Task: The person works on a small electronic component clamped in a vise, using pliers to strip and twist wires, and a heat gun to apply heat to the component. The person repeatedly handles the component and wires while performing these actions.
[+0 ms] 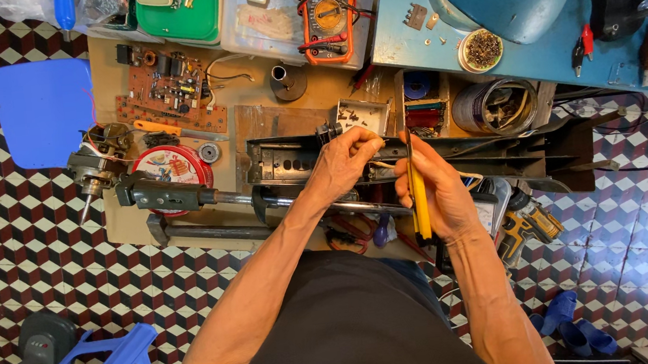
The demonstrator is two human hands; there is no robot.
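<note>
Both hands crowd the black housing: left pinching inside, right gripping yellow tool.

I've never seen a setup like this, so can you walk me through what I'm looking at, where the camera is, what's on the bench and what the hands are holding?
This is one picture from a camera worn on a person's head, looking straight down at their own two bare hands; there is no robot. The left hand pinches something small, too hidden to name, at a long black housing lying across a low workbench. The right hand grips a yellow-handled tool, its tip pointing into the same housing. Around them lie a brown circuit board, a round red tin, a small motor, an orange multimeter and a green box. A blue table stands at the upper right, and a yellow drill sits by the right wrist. The floor is patterned tile.
</note>
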